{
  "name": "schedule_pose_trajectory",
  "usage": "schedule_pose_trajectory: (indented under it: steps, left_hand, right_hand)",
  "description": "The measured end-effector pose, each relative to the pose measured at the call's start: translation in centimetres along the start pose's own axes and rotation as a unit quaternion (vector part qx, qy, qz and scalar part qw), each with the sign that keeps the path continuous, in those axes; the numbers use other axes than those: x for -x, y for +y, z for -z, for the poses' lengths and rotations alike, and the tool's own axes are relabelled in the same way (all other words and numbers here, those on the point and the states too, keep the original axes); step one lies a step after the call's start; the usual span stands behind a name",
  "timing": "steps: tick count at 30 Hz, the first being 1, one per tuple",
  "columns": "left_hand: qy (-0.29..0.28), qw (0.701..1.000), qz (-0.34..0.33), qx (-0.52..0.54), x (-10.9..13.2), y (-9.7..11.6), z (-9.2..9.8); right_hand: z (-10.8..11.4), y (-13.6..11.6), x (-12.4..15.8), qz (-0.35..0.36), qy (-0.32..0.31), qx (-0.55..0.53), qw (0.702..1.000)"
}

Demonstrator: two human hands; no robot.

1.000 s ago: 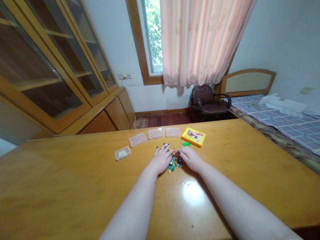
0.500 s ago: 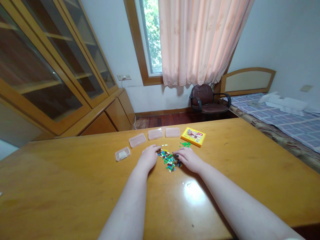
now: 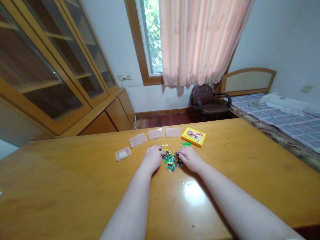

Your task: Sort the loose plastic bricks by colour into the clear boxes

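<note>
A loose pile of small toy building bricks (image 3: 170,163) in green, blue, white, yellow and brown lies on the wooden table. At its left edge is my left hand (image 3: 153,157), fingers bent together among the bricks; what is in them is hidden. My right hand (image 3: 191,158) reaches in from the right, thumb and fingers closed at the pile's edge. Anything between those fingers is too small to make out. Just beyond the right hand lies a small group of green bricks (image 3: 185,144). A few white bricks (image 3: 165,145) lie past the left hand.
Several clear plastic boxes stand in an arc behind the pile, including a left box (image 3: 117,157) with pale pieces inside and a box (image 3: 172,132) near the far edge. A yellow printed carton (image 3: 193,136) lies right of them. Beyond the table (image 3: 75,190) stands an office chair (image 3: 203,98).
My left hand has shifted slightly right, further over the pile's left side. My right hand has hardly moved and stays at the right edge of the bricks.
</note>
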State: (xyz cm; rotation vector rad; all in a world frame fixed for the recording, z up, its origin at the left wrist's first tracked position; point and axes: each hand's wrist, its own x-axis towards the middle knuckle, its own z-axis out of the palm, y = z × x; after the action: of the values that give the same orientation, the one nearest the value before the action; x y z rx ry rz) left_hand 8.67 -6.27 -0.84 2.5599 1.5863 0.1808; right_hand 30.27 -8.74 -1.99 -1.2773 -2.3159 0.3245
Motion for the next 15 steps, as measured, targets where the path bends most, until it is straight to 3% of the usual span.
schedule_pose_trajectory:
  steps: [7, 15]
  left_hand:
    - [-0.023, 1.000, 0.008, 0.017, -0.07, 0.66, -0.79]
    - [0.012, 0.999, -0.033, 0.034, -0.23, 0.92, -0.65]
  right_hand:
    - [-0.16, 0.15, -0.03, -0.001, 0.010, -0.021, 1.000]
    - [-0.51, 0.42, 0.02, -0.004, -0.005, -0.006, 1.000]
